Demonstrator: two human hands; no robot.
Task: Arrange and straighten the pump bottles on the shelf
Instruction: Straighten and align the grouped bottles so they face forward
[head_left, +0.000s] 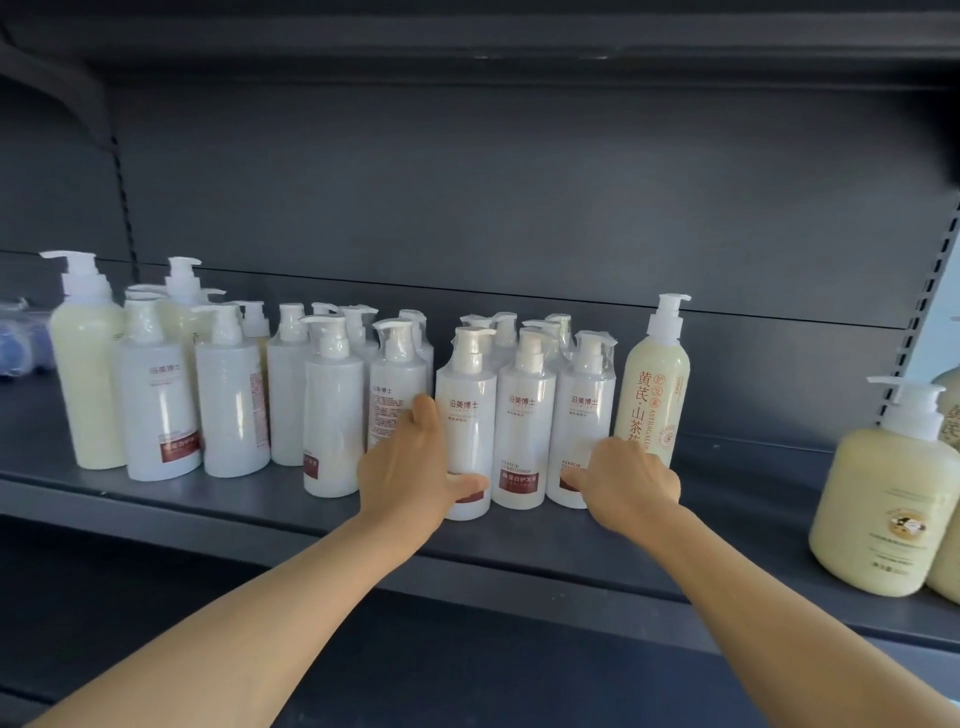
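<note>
Several white pump bottles with red label bands stand on a dark shelf (218, 501). A front row of three sits in the middle. My left hand (415, 467) holds the left one (470, 415), thumb across its lower front and fingers round its left side. My right hand (631, 480) grips the right one (584, 415) low down, thumb on its front. The middle bottle (524, 421) stands between them, touching both. More white bottles (332, 410) stand unevenly to the left, some turned away.
A tall cream bottle (657, 384) stands just right of my right hand. A fat cream pump jar (883, 514) sits at the shelf's right front edge. Two cream bottles (88, 364) stand at the far left. Bare shelf lies between the cream bottle and the jar.
</note>
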